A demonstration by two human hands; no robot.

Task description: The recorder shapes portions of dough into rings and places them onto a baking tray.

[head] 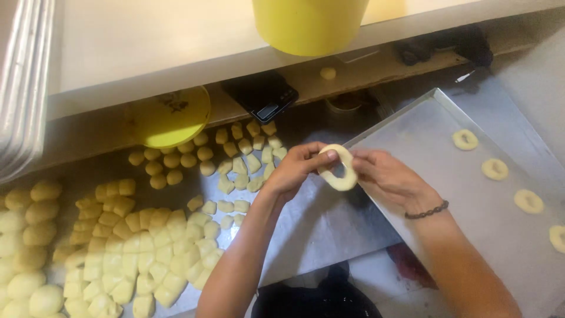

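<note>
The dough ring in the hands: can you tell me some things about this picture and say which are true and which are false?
1. Both hands, left and right, hold one dough ring. True.
2. The metal tray has no rings on it. False: four dough rings lie along its right side.
3. The cut dough pieces lie to the left of the hands. True.
4. The bucket on the shelf is blue. False: it is yellow.

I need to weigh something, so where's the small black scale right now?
In the head view, the black scale sits top centre on the low ledge, between the yellow lid and the yellow bucket.
</note>
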